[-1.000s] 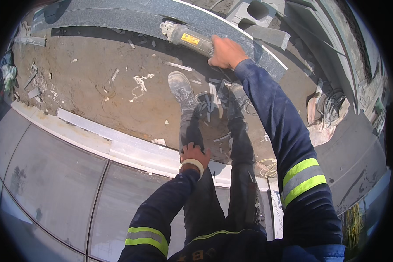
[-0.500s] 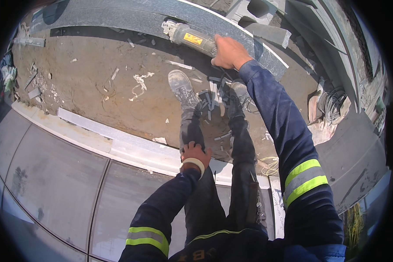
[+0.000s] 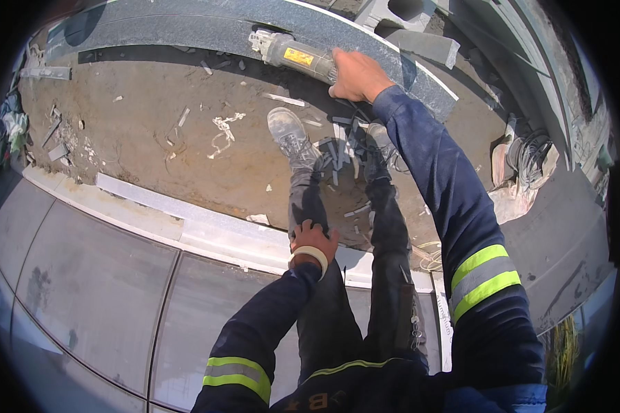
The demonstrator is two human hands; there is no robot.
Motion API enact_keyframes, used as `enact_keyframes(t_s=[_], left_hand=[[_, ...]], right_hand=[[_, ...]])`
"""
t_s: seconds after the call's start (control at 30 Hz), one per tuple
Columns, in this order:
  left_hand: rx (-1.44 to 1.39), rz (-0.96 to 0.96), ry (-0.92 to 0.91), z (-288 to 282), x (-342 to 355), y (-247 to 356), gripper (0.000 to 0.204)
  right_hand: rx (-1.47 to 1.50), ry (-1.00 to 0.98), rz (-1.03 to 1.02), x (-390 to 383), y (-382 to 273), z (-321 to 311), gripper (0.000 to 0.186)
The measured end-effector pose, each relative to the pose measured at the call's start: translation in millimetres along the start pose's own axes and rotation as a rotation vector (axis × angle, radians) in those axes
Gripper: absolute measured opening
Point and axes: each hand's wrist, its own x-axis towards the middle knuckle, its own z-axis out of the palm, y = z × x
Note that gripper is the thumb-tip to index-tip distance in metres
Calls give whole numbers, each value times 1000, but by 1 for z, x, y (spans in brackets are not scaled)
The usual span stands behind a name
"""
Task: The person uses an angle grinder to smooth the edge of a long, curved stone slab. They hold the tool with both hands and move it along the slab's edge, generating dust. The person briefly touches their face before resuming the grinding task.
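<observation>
My right hand (image 3: 360,77) is wrapped round the rear end of a grey angle grinder (image 3: 299,57) with a yellow label. The grinder lies across the near edge of a long grey stone slab (image 3: 186,29), its head pointing left. Whether a disc is fitted, I cannot make out. My left hand (image 3: 313,242), with a pale band at the wrist, rests on my left knee with its fingers laid over the dark trousers (image 3: 327,296). It holds nothing.
Stone offcuts (image 3: 337,144) litter the dirt around my dusty shoes (image 3: 287,131). A hollow concrete block (image 3: 401,14) stands beyond the slab. Coiled cable (image 3: 530,160) lies at right. Behind a pale stone kerb (image 3: 234,237) stretch large grey panels (image 3: 96,289).
The grinder and my right hand have shifted slightly left and up in the picture. My left hand stays on the knee; the whole view has moved a little.
</observation>
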Motion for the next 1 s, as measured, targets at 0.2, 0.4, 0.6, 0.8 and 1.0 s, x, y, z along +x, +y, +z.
enact_keyframes(t_s=[0.2, 0.4, 0.6, 0.8, 1.0], left_hand=[[-2, -10, -75, -8, 2, 2, 61], [17, -5, -66, -8, 2, 3, 61], [2, -9, -62, -11, 0, 5, 60], [3, 6, -50, -5, 1, 0, 60], [4, 3, -47, -2, 1, 1, 61]], right_hand=[[6, -15, 37, -9, 7, -3, 50], [21, 4, 22, 14, -7, 1, 52], [-13, 35, -15, 1, 6, 4, 52], [-15, -3, 24, -17, 14, -3, 50], [-6, 16, 17, -2, 7, 0, 52]])
